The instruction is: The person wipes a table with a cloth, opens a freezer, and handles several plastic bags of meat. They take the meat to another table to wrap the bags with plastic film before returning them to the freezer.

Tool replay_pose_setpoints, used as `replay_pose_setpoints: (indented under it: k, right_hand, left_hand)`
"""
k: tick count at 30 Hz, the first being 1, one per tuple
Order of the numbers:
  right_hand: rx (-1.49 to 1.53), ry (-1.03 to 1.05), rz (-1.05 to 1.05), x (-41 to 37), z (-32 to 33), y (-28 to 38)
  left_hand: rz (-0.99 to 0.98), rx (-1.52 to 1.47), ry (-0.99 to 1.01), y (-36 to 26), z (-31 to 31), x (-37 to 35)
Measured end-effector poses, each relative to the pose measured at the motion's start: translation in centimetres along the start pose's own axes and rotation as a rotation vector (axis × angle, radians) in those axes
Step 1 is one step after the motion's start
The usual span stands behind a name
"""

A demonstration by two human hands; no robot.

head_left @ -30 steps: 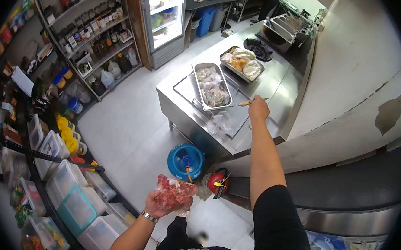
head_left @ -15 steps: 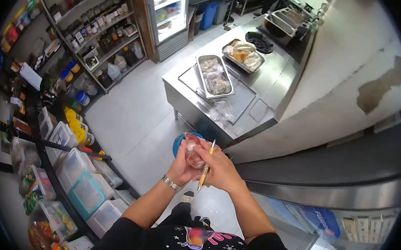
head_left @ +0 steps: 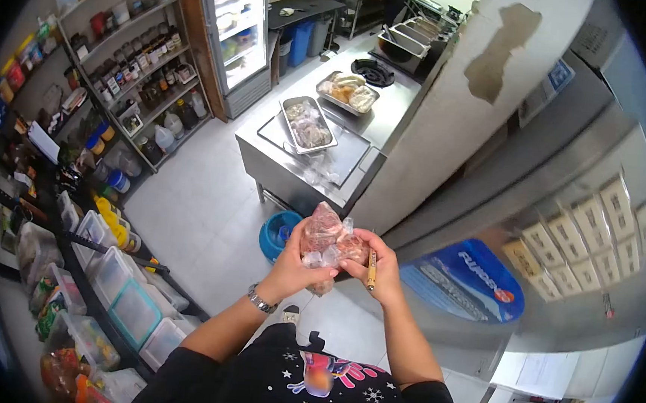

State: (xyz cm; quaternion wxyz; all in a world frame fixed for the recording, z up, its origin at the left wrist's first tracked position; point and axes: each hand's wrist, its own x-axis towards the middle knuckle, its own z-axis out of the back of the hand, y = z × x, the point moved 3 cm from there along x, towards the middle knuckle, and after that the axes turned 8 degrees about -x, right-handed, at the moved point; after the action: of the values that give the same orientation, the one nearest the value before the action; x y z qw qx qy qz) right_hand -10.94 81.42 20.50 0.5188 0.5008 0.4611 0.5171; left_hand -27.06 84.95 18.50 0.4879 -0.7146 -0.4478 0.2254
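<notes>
Clear plastic bags of raw red meat (head_left: 323, 230) are held up in front of my body, between both hands. My left hand (head_left: 294, 265), with a metal watch on its wrist, is closed around the left side of the bags. On the other side my right hand (head_left: 380, 269) grips them, its thumb pressed on the plastic. A slim yellow pen-like tool (head_left: 371, 269) is tucked along the fingers of that same hand. Behind the meat, a blue basin (head_left: 276, 236) stands on the floor.
A steel counter (head_left: 255, 148) ahead bears one pan (head_left: 333, 144) of bagged food, a second food pan (head_left: 374, 108) and loose plastic bags (head_left: 321, 170). Shelves with plastic bins (head_left: 135, 312) line my left. A fridge (head_left: 452, 285) with a blue sticker is at my right.
My view has turned to the right. My hands have spread apart with the meat bags, showing more of them, and the pen-like tool has shifted right with my right hand.
</notes>
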Motion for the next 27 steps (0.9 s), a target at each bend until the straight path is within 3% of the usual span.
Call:
replay_pose_setpoints:
  k: [4,6,10,13,15,16,19,24,27]
  right_hand:
    - [-0.05,0.005,-0.046,-4.5,2.2,-0.1]
    - [-0.125,-0.008,-0.028,-6.2,3.0,0.6]
    - [0.01,0.058,-0.173,-8.9,3.7,1.9]
    - [-0.053,0.067,-0.276,-10.5,4.9,2.7]
    - [0.069,0.058,-0.334,-11.7,5.9,2.6]
    - [0.143,0.057,-0.362,-12.2,6.5,2.4]
    - [0.307,0.042,-0.369,-13.6,7.9,1.4]
    - [0.567,0.053,-0.243,-15.4,9.2,-0.2]
    - [0.642,0.118,-0.126,-16.1,9.6,-0.9]
  left_hand:
    - [0.096,0.114,0.116,1.0,-1.7,-2.0]
    - [0.225,-0.087,0.166,1.5,-2.8,-2.7]
    - [0.378,-0.358,0.263,3.2,-5.0,-4.6]
    - [0.503,-0.511,0.298,3.3,-7.7,-6.0]
    - [0.582,-0.677,0.24,2.9,-9.7,-6.7]
    - [0.607,-0.623,0.179,3.4,-10.1,-6.9]
    - [0.677,-0.65,0.328,1.6,-11.7,-8.2]
    - [0.682,-0.635,0.411,1.1,-13.0,-9.5]
    - [0.511,-0.417,0.464,0.8,-13.6,-10.3]
